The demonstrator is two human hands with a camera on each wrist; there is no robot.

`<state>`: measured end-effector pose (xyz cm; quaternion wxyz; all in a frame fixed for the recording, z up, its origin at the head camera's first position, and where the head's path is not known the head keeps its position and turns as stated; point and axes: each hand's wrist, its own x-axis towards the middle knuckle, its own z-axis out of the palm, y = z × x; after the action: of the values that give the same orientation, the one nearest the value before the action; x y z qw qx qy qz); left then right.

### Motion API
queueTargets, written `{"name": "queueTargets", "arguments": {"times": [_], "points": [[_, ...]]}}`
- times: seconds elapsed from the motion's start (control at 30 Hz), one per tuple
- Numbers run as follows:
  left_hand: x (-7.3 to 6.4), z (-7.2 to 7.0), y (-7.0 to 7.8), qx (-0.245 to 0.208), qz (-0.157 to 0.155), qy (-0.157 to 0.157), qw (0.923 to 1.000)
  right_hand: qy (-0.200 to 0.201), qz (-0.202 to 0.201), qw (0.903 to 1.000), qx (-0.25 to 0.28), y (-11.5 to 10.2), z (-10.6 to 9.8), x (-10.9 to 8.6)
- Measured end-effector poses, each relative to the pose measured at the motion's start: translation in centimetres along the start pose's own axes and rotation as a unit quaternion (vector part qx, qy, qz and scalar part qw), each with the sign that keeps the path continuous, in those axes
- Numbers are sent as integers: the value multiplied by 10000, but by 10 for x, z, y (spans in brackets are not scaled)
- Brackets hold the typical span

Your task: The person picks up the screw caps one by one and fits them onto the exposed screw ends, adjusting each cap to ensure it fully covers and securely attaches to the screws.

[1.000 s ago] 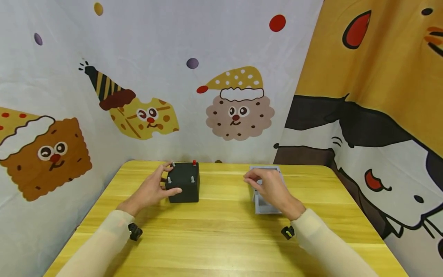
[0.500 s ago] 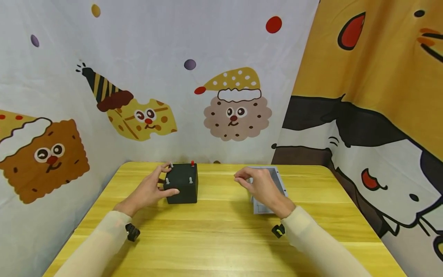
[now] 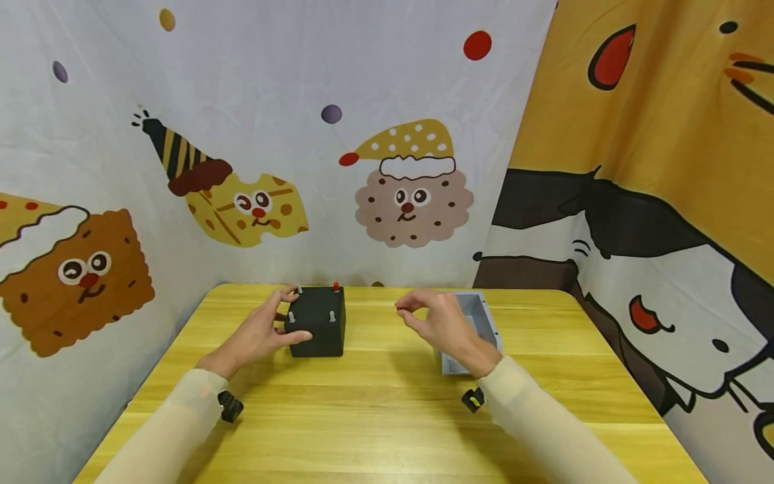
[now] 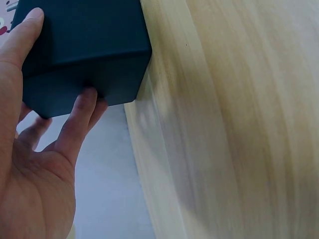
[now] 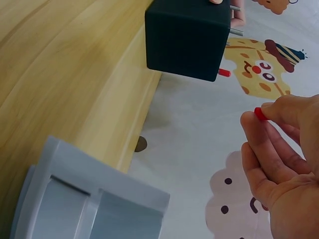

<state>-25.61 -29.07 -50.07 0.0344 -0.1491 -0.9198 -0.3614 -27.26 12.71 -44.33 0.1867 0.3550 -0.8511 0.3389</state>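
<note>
A black box [image 3: 317, 336] stands on the table with metal posts [image 3: 332, 316] rising from its top. On its far right post sits a red cap [image 3: 336, 286]; the other three posts are bare. My left hand [image 3: 256, 339] grips the box from the left, thumb on the near face and fingers around the far side. In the right wrist view, my right hand [image 5: 286, 149] pinches a small red cap [image 5: 259, 114] between thumb and index finger. That hand is in the air, right of the box and apart from it. The cap's far end is hidden by the fingertips.
A grey divided tray [image 3: 478, 312] stands on the right of the table, partly covered by my right hand and forearm. A printed cloth [image 3: 272, 81] hangs behind the wooden table [image 3: 363, 417], with another on the right.
My right hand has moved left from over the grey tray toward the black box, and the red cap now shows at its fingertips. My left hand keeps its hold on the box.
</note>
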Motion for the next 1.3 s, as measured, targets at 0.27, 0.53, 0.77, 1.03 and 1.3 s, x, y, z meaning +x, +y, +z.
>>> {"name": "queueTargets", "arguments": {"times": [0.27,0.53,0.77,1.03,1.3], "points": [[-3,0,1,-14,-34,-44,10000,-134,-63,9996,254,0,10,4],[-4,0,1,-12,-29,-24,10000,-249,-137,9993,258,-5,21,10],[-4,0,0,42,-2,11,10000,-401,-97,9982,444,-10,33,17],[-2,0,1,46,28,22,10000,-472,-56,9979,448,-14,41,23],[-2,1,2,44,1,25,10000,-620,51,9960,643,-19,53,32]]}}
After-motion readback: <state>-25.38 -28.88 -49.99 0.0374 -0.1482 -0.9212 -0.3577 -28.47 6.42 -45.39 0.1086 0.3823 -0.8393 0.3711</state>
